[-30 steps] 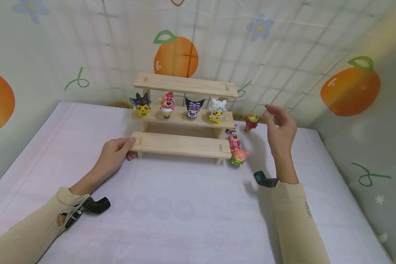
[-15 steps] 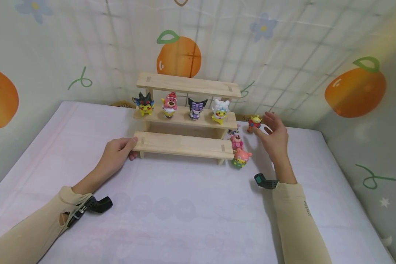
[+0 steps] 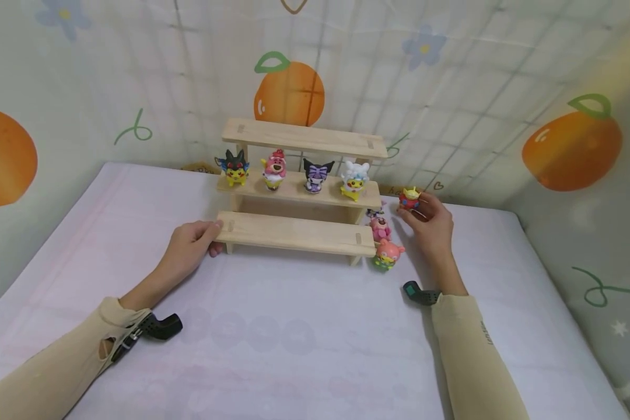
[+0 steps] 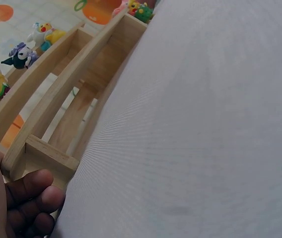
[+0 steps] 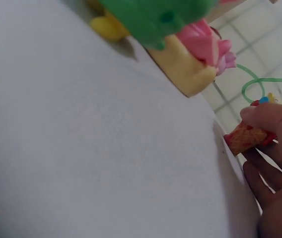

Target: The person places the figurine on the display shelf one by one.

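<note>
A three-tier wooden shelf stands on the white bed sheet. My left hand grips the left end of its bottom tier, thumb on top; in the left wrist view my fingers curl under that end of the shelf. My right hand pinches a small red and green alien figurine standing right of the shelf. In the right wrist view my fingertips close on its red base.
Four figurines line the middle tier; the top tier is bare. A pink bear and a pink and green figurine stand by the shelf's right end. Walls with orange prints close the back and right.
My right hand dropped from the air down onto the alien figurine and closed its fingers on it. The left hand stayed on the shelf end.
</note>
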Motion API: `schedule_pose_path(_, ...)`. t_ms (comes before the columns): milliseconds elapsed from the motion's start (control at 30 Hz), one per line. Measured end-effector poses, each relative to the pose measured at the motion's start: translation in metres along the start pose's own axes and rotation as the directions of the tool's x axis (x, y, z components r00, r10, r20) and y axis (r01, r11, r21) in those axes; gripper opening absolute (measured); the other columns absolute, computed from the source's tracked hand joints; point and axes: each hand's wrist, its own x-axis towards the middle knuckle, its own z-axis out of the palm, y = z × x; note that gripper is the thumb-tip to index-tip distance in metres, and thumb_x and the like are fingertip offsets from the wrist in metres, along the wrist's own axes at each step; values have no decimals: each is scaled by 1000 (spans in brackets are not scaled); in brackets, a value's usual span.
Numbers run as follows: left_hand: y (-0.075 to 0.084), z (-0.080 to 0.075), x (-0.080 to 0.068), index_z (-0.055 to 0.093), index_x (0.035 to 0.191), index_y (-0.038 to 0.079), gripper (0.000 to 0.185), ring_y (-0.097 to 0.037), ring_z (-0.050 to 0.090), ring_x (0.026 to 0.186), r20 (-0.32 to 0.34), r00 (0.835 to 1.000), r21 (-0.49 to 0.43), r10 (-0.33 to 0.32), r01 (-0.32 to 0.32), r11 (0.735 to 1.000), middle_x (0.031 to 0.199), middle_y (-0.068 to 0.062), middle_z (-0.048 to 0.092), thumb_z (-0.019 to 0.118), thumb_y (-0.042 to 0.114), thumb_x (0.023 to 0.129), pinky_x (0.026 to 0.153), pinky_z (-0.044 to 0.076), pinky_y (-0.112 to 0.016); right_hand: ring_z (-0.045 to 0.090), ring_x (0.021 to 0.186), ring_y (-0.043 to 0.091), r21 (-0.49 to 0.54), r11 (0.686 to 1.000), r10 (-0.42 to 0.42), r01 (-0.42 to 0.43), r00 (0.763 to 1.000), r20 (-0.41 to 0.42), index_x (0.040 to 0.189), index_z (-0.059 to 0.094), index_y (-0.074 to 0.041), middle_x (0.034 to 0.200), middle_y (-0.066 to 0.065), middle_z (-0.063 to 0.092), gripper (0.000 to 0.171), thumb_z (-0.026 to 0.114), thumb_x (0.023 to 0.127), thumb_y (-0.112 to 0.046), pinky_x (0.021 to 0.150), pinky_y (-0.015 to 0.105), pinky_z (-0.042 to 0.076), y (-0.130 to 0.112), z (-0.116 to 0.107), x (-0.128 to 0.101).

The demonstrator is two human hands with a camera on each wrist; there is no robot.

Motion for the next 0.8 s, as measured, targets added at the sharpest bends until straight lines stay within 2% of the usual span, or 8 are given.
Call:
schedule_pose_path(333, 1, 0, 0, 74, 98, 2, 49, -21, 57, 73, -2, 1000, 13, 2, -2, 1000, 73, -8, 67, 50, 42, 112, 69, 43, -27, 63, 133, 29, -22, 999, 29, -30, 999, -44, 150, 56, -14, 145, 14, 65, 56, 76, 99, -24, 113, 39, 48, 1, 1, 0)
schedule_pose_path(800, 1, -1, -1, 74, 103, 1, 49, -20, 58, 75, 4, 1000, 19, -2, 2, 1000, 74, -7, 67, 50, 43, 112, 71, 43, -27, 64, 132, 25, -40, 999, 8, -11, 997, -72, 148, 58, -15, 143, 11, 67, 54, 76, 98, -27, 111, 37, 49, 4, 4, -4)
